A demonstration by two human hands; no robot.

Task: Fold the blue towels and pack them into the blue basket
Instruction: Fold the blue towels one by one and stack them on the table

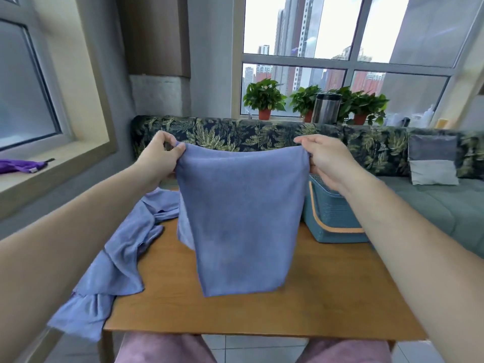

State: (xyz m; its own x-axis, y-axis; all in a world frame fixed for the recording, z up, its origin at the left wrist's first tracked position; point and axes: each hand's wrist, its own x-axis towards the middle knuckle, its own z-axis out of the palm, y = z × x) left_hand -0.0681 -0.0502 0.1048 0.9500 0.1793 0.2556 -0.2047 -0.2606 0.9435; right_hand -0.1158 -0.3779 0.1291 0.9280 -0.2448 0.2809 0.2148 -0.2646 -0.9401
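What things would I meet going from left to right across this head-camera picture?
Purple cloth → loose blue towel → held-up blue towel → blue basket → grey cushion.

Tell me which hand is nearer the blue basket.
Right. The right hand pinches the held towel at one top corner, close by the blue basket rim; the left hand pinches the opposite corner, beyond the towel.
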